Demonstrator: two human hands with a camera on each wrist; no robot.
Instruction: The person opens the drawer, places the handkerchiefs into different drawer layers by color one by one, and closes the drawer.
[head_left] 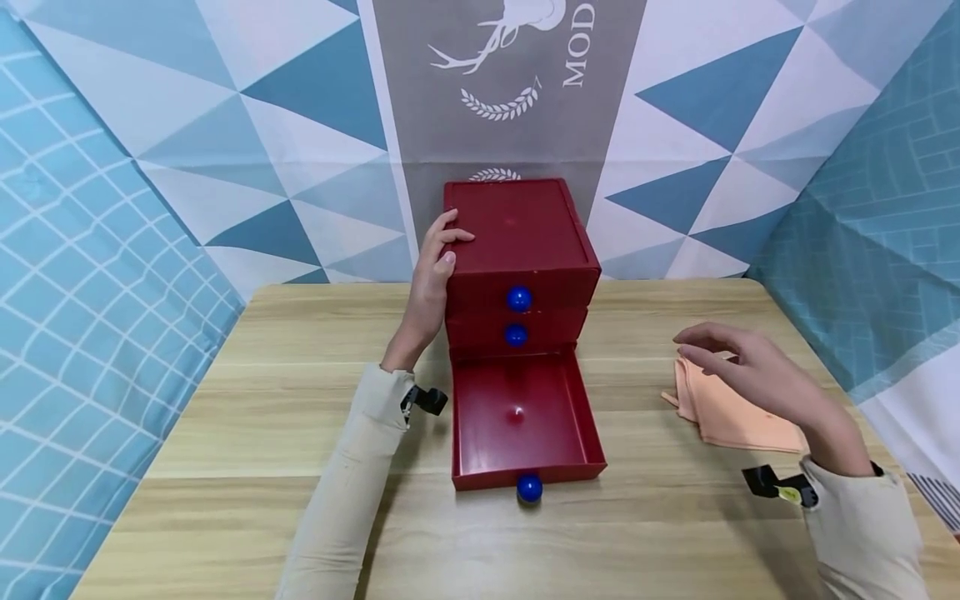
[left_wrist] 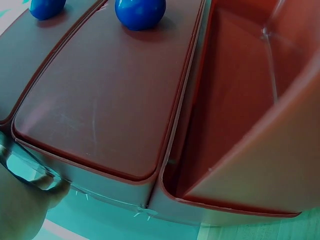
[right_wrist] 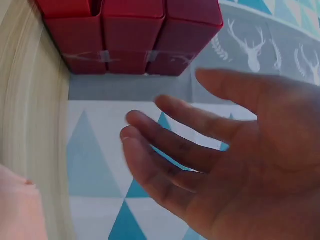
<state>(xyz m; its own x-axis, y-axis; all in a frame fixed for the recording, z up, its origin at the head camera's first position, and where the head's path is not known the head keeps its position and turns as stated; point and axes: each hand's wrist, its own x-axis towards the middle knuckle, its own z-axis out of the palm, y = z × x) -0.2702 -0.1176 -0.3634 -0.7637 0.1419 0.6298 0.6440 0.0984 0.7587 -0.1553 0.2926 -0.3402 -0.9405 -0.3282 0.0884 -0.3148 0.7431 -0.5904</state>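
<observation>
A dark red cabinet of three stacked drawers (head_left: 517, 225) stands near the back of the table, each drawer with a round blue knob. Its bottom drawer (head_left: 487, 433) is pulled out and empty, while the upper two are closed. My left hand (head_left: 429, 292) rests on the cabinet's upper left edge, fingers laid over the top. In the left wrist view, part of the left hand (left_wrist: 22, 207) shows against the cabinet's side. My right hand (head_left: 765, 379), loosely bent and holding nothing, hovers above a folded peach cloth (head_left: 742, 421) and partly hides it.
A wood-grain table (head_left: 300, 417) carries everything. Behind it hangs a patterned cloth backdrop (head_left: 315, 125) with triangles and a deer print, close to the cabinet's back. Blue gridded fabric (head_left: 82, 250) hangs on the left, and more blue fabric (head_left: 885, 225) on the right.
</observation>
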